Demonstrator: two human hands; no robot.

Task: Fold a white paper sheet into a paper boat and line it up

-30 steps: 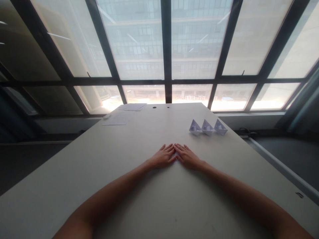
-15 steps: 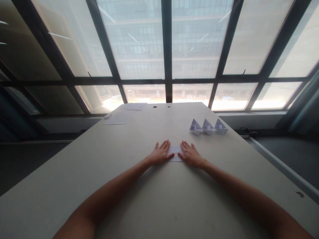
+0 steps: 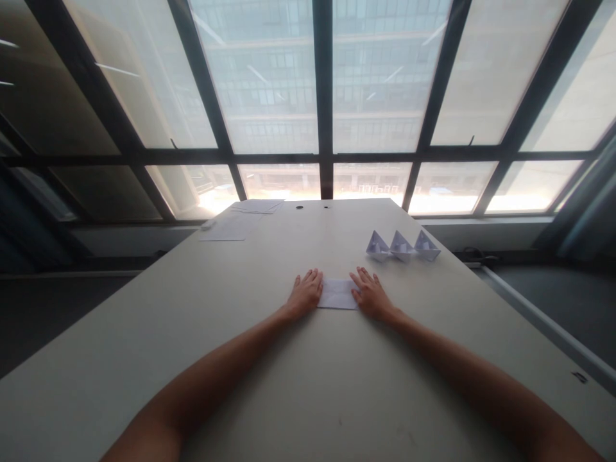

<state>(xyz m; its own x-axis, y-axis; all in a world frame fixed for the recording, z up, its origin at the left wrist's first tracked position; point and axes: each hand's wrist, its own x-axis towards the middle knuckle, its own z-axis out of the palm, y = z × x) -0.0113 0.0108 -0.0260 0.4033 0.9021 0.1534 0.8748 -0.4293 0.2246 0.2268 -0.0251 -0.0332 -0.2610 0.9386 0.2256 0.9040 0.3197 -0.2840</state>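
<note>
A folded white sheet of paper [image 3: 337, 294] lies on the table between my hands, with faint crease lines on its face. At its left edge rests my left hand [image 3: 306, 295], fingers stretched out and lying close to the tabletop. My right hand [image 3: 372, 296] is at the opposite edge, its fingers spread and the tips touching the paper's right side. Both hands are open, and the left thumb is hard to make out. Three folded paper boats [image 3: 401, 246] stand in a row beyond my right hand.
Loose white sheets [image 3: 224, 228] lie at the far left of the white table [image 3: 269, 385], with more paper [image 3: 257, 205] behind them. Small dark holes mark the far end. Tall framed windows rise past the table, and curtains hang at both sides.
Both hands have moved apart, outward from the paper's middle to its side edges. More of the folded sheet shows now, and it sits slightly farther away. The boats have not moved.
</note>
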